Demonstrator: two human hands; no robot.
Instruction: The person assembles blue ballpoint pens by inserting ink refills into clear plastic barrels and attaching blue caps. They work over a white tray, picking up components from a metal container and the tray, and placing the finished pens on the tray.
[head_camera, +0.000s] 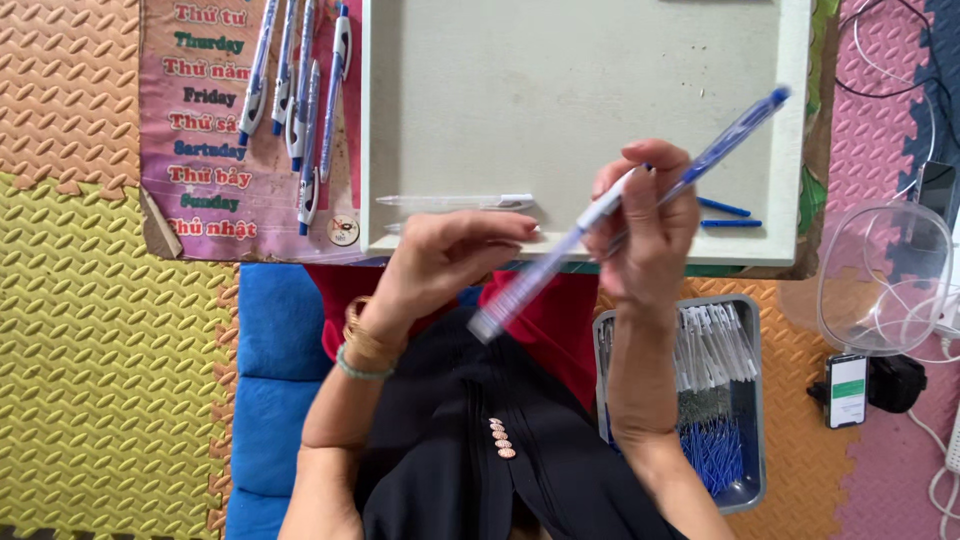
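Right hand (645, 225): grips a blue pen (630, 205), held slantwise above the tray's (795, 150) near edge. Left hand (445, 250): fingers loosely curled, pinching nothing visible, beside the pen's lower end. Clear barrel (455, 201): tray's near-left corner. Two refills (728, 215): near-right corner. Pink word chart (205, 130), left, bearing finished pens (300, 95). Grey bin (750, 400) of parts, right. Foam-mat floor (100, 330).

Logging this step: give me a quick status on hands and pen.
Right hand grips blue pen, held tilted over tray edge. Left hand empty, fingertips by clear pen barrel. Nothing in the way.
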